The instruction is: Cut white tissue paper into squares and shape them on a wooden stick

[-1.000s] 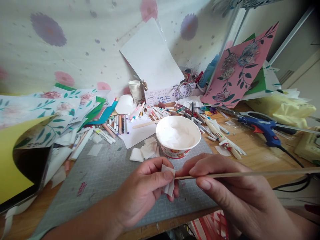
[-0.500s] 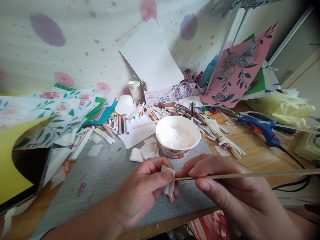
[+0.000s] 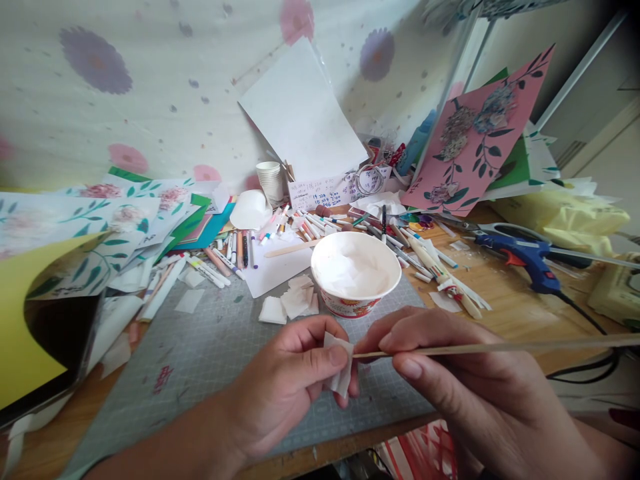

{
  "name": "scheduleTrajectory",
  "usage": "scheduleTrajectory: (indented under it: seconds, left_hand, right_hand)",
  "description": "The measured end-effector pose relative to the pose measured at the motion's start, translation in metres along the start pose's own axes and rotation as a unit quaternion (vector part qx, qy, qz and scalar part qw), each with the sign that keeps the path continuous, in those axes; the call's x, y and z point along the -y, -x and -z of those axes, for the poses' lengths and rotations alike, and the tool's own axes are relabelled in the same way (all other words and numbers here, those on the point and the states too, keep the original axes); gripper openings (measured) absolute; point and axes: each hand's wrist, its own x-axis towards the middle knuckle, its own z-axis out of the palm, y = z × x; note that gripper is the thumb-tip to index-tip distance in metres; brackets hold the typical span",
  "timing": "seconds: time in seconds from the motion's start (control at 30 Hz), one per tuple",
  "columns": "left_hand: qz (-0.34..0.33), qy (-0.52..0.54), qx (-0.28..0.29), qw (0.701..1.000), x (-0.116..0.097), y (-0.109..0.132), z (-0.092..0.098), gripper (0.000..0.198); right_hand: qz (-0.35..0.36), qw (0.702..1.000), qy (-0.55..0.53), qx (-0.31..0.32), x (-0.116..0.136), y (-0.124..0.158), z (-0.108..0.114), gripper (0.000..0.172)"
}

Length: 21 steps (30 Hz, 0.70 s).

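A small square of white tissue paper (image 3: 338, 381) is pinched between the thumb and fingers of my left hand (image 3: 295, 370). My right hand (image 3: 465, 373) grips a thin wooden stick (image 3: 480, 347) between thumb and fingers. The stick's tip meets the right edge of the tissue; whether it goes behind the paper is hidden. Just beyond both hands stands a white paper bowl (image 3: 356, 303) with a printed side, holding white paper pieces. Loose tissue squares (image 3: 296, 299) lie in a small pile left of the bowl.
Under the hands lies a grey cutting mat (image 3: 200, 380). Many markers (image 3: 231, 248) are scattered behind it. A blue glue gun (image 3: 523, 257) with a cord rests at the right, near a pink flower card (image 3: 485, 133). Paper cups (image 3: 270, 183) stand at the back, and a yellow sheet (image 3: 35, 320) is at left.
Both hands have shifted very slightly to the right. The tissue and the stick stay held as before, and the rest of the table looks the same.
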Motion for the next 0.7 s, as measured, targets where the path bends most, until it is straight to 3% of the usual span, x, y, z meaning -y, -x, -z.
scheduleTrajectory:
  seconds: [0.7]
  left_hand:
    - [-0.016,-0.044,0.006,0.999,0.0004,-0.0018,0.0008,0.019]
  right_hand:
    - [-0.001,1.0,-0.002,-0.006,0.002,0.0008,0.0018,0.019]
